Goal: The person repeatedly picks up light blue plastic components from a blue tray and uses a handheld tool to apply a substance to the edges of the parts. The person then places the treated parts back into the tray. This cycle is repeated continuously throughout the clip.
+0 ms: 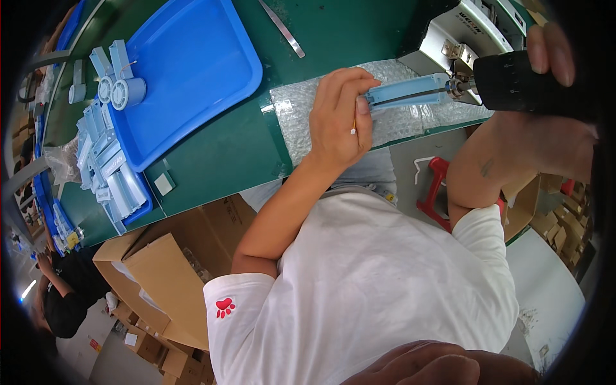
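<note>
My left hand (340, 119) is closed on one end of a long light-blue plastic housing (410, 92), thumb and fingers gripping it. A thin wire or dark line runs along the open inside of this part. My right hand (552, 54) is wrapped around a black electric screwdriver (513, 80), held almost level. Its metal tip meets, or lies right in front of, the housing's right end; exact contact is hard to see. Under the housing lies a sheet of bubble wrap (391, 125).
A black-and-white boxy machine (465, 32) stands behind the screwdriver. Metal tweezers (282, 29) lie on the green table. To the left are a blue tray (192, 64), several light-blue plastic parts (106, 157) and a small white block (165, 183). Below are a cardboard box (167, 276) and a red stool (436, 192).
</note>
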{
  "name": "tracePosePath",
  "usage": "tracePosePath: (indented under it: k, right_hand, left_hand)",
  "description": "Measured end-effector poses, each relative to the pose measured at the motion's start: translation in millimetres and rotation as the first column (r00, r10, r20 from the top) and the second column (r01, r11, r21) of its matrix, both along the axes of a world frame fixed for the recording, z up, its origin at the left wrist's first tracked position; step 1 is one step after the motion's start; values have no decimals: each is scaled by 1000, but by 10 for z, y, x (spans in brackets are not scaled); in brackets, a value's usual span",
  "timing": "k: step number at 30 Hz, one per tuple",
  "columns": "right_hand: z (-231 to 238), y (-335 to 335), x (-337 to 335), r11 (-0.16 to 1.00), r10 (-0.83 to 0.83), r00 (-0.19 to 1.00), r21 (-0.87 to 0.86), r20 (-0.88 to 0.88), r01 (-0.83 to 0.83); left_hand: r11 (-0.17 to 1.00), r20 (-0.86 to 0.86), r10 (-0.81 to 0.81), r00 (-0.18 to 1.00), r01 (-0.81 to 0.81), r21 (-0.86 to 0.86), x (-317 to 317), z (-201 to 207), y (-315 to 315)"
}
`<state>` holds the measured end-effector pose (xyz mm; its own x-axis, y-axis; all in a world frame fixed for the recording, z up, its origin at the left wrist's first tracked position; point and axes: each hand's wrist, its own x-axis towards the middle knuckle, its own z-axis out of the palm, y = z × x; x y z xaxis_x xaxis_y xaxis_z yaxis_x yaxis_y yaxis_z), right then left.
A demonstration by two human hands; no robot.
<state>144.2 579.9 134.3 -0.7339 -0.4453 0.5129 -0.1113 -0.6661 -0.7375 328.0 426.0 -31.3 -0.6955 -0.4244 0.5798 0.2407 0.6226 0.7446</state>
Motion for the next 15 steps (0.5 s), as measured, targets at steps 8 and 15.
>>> tracePosePath:
  k: [8, 15]
  right_hand:
    - [15, 207, -58, 987, 158, 970, 9, 182, -163]
    - [-117, -64, 148, 992, -60, 998, -113, -32, 56]
  left_hand:
    - [1000, 2, 2, 1000, -2, 14, -6, 11, 20]
    - [1000, -27, 21, 999, -22, -10, 25, -18, 37]
